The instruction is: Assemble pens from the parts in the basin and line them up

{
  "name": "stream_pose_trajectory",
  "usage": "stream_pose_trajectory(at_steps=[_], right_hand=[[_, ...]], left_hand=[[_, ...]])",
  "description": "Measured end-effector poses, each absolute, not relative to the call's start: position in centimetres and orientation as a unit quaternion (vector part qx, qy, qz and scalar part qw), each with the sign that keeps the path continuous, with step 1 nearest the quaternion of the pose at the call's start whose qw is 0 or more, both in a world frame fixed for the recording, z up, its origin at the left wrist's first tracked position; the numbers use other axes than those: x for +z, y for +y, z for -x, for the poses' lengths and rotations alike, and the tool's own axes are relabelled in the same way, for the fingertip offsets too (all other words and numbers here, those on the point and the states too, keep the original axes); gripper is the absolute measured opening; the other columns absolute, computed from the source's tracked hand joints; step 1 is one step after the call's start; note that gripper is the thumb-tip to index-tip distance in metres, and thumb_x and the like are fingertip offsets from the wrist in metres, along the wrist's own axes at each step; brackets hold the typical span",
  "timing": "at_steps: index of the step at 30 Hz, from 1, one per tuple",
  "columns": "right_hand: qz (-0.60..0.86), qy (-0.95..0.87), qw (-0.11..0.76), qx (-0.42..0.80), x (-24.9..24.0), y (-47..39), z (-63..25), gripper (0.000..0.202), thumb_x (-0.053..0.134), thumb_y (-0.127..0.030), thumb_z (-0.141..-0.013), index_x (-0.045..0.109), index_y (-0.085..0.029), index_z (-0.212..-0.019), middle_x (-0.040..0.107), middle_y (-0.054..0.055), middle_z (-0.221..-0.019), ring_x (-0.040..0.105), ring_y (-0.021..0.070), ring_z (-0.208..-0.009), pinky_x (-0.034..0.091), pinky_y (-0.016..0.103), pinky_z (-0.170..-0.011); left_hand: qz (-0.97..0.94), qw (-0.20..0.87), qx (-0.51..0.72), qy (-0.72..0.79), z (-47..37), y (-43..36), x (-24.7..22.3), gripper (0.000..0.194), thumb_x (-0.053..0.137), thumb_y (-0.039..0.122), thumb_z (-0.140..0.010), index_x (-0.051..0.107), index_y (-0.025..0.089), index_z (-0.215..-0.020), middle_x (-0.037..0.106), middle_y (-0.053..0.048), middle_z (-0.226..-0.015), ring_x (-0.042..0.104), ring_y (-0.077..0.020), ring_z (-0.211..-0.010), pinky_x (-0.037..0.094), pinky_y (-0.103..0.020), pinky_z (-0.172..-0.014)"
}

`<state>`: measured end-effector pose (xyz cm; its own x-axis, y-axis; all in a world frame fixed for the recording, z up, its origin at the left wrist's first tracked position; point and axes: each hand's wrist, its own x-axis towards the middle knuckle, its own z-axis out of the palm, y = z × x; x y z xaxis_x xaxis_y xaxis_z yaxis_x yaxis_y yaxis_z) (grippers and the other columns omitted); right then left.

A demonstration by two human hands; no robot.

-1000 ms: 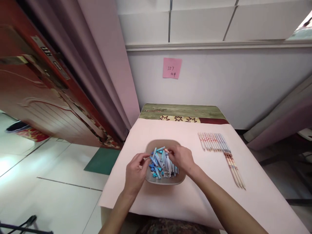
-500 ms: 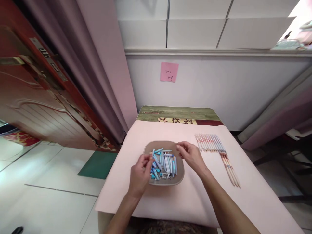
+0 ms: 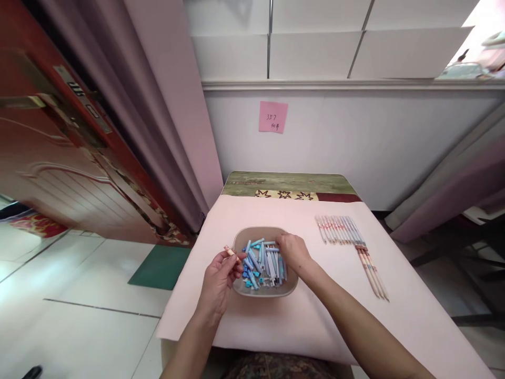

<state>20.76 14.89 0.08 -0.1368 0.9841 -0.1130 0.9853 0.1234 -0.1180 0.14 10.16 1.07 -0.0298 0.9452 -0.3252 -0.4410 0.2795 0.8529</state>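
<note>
My left hand (image 3: 220, 271) is closed on a short cream-and-red pen part (image 3: 231, 252), pinched between thumb and fingers at the left rim of a grey-beige bin (image 3: 252, 232). Inside the bin lie several light-blue and white pen tubes (image 3: 263, 258), with small bright-blue pieces (image 3: 248, 283) toward its lower left. Over the right side of the bin, my right hand (image 3: 291, 251) dips in with its fingers curled downward. Its fingertips are mostly hidden by the hand, so whatever they grip does not show.
A row of pens with clear and red-patterned barrels (image 3: 335, 230) lies right of the bin. Several cream pens (image 3: 372, 273) lie below its right end. A pale cover (image 3: 268, 321) is spread over the table, leaving the green patterned top (image 3: 284, 181) bare at the back.
My left hand has moved left and tilted, bringing the pen part into plain view. My right hand has shifted left from the bin's right rim and lowered its fingers into the bin.
</note>
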Motion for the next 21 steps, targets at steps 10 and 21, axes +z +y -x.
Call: stream_pose_trajectory(at_steps=[10, 21], right_hand=[[-0.629, 0.770, 0.033, -0.105, -1.6, 15.9, -19.1, 0.025, 0.046, -0.013, -0.087, 0.071, -0.013, -0.089, 0.071, 0.014, -0.093, 0.067, 0.0229, -0.088, 0.045, 0.026, -0.072], [-0.685, 0.723, 0.013, -0.084, 0.7, 15.8, -22.4, 0.032, 0.041, -0.034, -0.093, 0.065, -0.016, -0.102, 0.070, 0.013, -0.093, 0.066, 0.0224, -0.088, 0.044, 0.027, -0.071]], left_hand=[[-0.261, 0.633, 0.541, 0.489, 0.2, 9.8, 1.3, 0.037, 0.076, 0.026, -0.066, 0.059, 0.012, -0.095, 0.072, -0.010, -0.084, 0.055, -0.0079, -0.055, 0.041, -0.019, -0.049], [-0.276, 0.654, 0.513, 0.483, -0.6, 9.9, 0.6, 0.029, 0.076, 0.028, -0.067, 0.061, 0.012, -0.087, 0.071, -0.009, -0.082, 0.055, -0.0079, -0.055, 0.043, -0.019, -0.050]])
